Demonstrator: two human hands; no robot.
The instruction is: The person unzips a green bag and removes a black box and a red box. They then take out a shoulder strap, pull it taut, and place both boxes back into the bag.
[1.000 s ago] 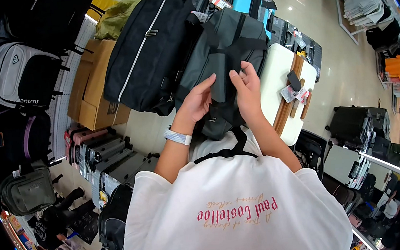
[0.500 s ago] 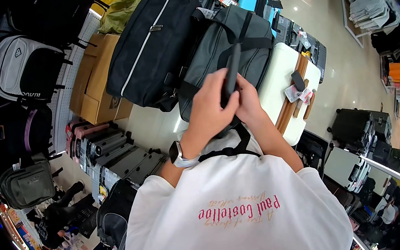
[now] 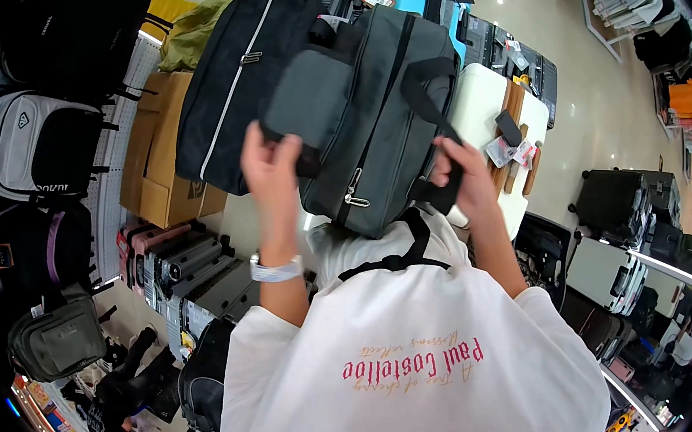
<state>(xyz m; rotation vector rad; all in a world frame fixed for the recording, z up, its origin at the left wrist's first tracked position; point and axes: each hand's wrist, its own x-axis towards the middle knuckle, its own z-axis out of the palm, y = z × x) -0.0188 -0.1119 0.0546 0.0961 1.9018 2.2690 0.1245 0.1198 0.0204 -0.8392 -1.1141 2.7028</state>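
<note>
A dark grey travel bag (image 3: 381,104) lies in front of me, its zip pulls toward my body. My left hand (image 3: 270,161), with a watch on the wrist, is slightly blurred. It pinches the lower corner of a wide grey handle wrap (image 3: 314,98), spread out on the bag's left side. On the right side, my right hand (image 3: 462,167) has its fingers curled round a black handle strap (image 3: 426,100). The strap arches over the bag's top and partly hides behind the fingers.
A black bag with a white zip (image 3: 236,68) is left of the grey bag. A white suitcase (image 3: 473,104) with brown trim stands right. Backpacks (image 3: 43,145) hang at far left beside a cardboard box (image 3: 156,151). Several suitcases (image 3: 189,269) stand lower left.
My hands, together on the grey wrap above the bag before, have moved apart. The wrap is now opened out to the left, and the black strap lies to the right.
</note>
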